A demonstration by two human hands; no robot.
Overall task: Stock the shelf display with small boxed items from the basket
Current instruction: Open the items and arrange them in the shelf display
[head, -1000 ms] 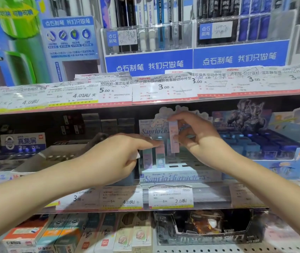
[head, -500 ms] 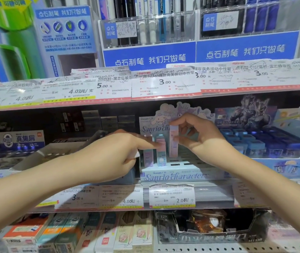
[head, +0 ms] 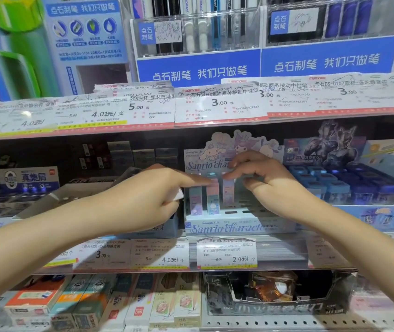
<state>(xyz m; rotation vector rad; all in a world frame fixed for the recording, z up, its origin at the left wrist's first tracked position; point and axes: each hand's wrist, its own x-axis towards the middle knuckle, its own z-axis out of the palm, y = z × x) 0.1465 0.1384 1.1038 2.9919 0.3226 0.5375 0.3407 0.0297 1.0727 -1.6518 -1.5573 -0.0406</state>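
On the middle shelf (head: pixel 287 245), the pastel Sanrio display tray (head: pixel 234 227) holds three small upright boxes in its left slots: a blue-and-purple box (head: pixel 195 201), a pink-and-blue box (head: pixel 213 200) and a pink box (head: pixel 228 194), all with their long axes standing vertical. The empty slots run to the right of them, towards the right hand.

The left hand (head: pixel 148 200) comes in from the left; its forefinger stretches out to touch the top of the pink-and-blue box, while the other fingers curl round something small and white (head: pixel 178 195), which I cannot identify. The right hand (head: pixel 267 185) hovers just above and to the right of the pink box, fingers loosely bent and apparently holding nothing; whether a fingertip touches the box top is unclear.

The basket is not in view. In my judgement the last box is seated, and the next one would drop straight down into the vacant slot nearest the right hand.
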